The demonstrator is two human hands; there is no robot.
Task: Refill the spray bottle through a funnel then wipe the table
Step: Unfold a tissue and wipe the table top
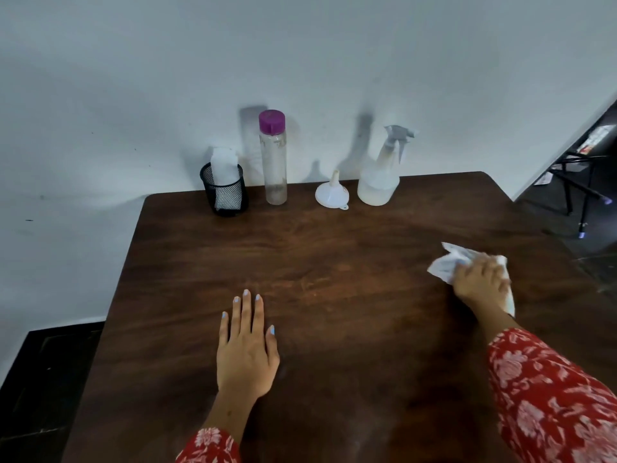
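My right hand (480,282) presses a crumpled white tissue (445,264) flat against the dark wooden table (334,262) near its right edge. My left hand (247,345) lies flat on the table at front centre, fingers spread, holding nothing. At the back edge stands the translucent spray bottle (379,182) with its grey trigger head on and some liquid in the bottom. Just left of it a white funnel (332,193) rests upside down, spout up. Further left stands a tall clear bottle (273,162) with a purple cap.
A black mesh cup (224,195) holding folded white tissues stands at the back left, against the pale wall. Past the table's right edge are a dark floor and black metal stand legs (574,182). Dark floor also shows at lower left.
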